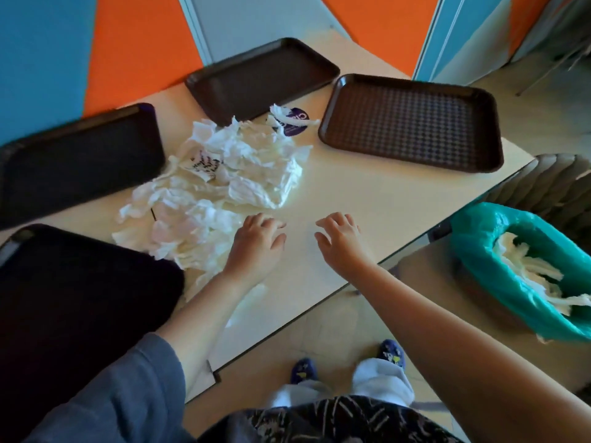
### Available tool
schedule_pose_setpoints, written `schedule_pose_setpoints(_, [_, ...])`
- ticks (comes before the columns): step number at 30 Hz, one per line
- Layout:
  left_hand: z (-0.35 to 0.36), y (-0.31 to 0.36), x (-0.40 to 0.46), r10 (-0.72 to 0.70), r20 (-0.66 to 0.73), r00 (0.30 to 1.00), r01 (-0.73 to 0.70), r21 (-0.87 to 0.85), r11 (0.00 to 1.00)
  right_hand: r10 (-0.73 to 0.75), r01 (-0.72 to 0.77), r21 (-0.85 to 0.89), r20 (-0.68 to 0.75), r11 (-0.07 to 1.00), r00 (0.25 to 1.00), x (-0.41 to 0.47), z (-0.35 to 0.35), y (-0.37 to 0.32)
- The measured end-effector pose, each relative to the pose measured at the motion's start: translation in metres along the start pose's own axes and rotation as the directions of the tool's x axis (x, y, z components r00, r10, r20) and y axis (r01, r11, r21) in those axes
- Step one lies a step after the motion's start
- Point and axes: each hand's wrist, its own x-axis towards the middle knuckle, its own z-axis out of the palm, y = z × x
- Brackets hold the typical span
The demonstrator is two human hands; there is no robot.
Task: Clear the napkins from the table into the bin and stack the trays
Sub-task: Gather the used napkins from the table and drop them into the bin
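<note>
Both hands, left [256, 241] and right [340, 238], hover spread and empty over bare table [367, 199] beside the napkins [224, 183]; the bin [499, 238] stands past the table's edge.

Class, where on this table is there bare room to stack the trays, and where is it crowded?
Bare: the near strip of the table between the napkins, the right tray and the table edge by the bin, where both hands hover. Crowded: the middle left, where napkins fill the gap between trays.

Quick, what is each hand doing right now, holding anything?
Left hand: open, fingers relaxed, holding nothing, at the edge of the napkins.
Right hand: open, fingers spread above the table, holding nothing.
</note>
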Motion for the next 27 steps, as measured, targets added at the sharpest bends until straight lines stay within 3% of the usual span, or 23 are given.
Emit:
schedule_pose_setpoints(8, [-0.038, -0.069, -0.048, -0.127, -0.042, 0.991, 0.128, 0.014, 0.992, -0.202, 0.199, 0.034, 0.158, 0.979, 0.967, 0.002, 0.045, -0.065])
schedule_pose_setpoints(19, [-0.056, -0.077, -0.107, -0.279, 0.052, 0.959, 0.283, -0.098, 0.954, -0.357, 0.443, -0.077, 0.479, 0.893, 0.802, -0.013, 0.075, -0.098])
schedule_pose_setpoints(23, [-0.045, -0.072, -0.110, -0.206, 0.241, 0.948, 0.217, -0.020, 0.976, -0.353, 0.455, -0.109, 0.483, 0.884, 0.801, -0.011, 0.072, -0.101])
schedule_pose_setpoints(27, [-0.033, -0.079, -0.103, -0.193, 0.135, 0.972, 0.207, -0.095, 0.974, -0.331, 0.384, -0.063, 0.394, 0.921, 0.857, -0.009, 0.061, -0.090])
